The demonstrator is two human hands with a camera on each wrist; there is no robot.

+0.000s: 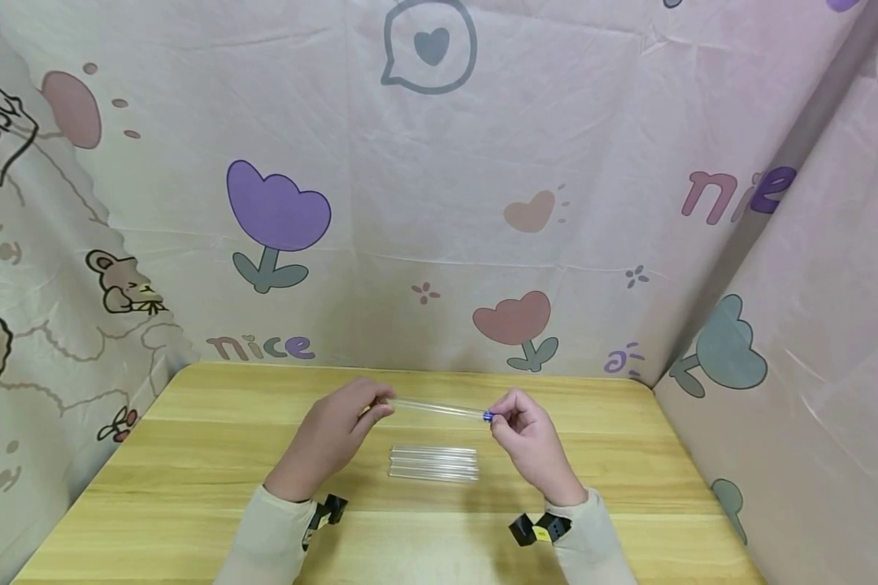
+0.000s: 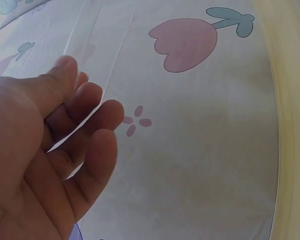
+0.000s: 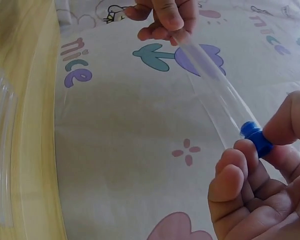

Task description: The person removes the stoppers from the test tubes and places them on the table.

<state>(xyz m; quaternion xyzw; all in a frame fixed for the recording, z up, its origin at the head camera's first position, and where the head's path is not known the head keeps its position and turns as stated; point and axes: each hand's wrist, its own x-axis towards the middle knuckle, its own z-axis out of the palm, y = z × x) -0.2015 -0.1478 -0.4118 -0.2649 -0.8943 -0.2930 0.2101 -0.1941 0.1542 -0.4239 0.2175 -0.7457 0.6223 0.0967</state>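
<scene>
A clear test tube (image 1: 442,408) is held in the air above the table, spanning from one hand to the other. My left hand (image 1: 329,431) pinches its far end between thumb and fingers. At the opposite end, the thumb and fingers of my right hand (image 1: 532,443) pinch a blue stopper (image 3: 258,141), which sits at the tube's mouth; how deep it goes is hard to tell. In the left wrist view, that hand (image 2: 65,135) shows loosely bent fingers and the tube cannot be made out. Several clear tubes (image 1: 433,464) lie side by side on the table below.
The wooden table (image 1: 154,496) ends at a printed cloth (image 1: 410,203) that hangs behind it and along both sides. A wrist camera is strapped to each sleeve, one on the left (image 1: 329,512) and one on the right (image 1: 537,530).
</scene>
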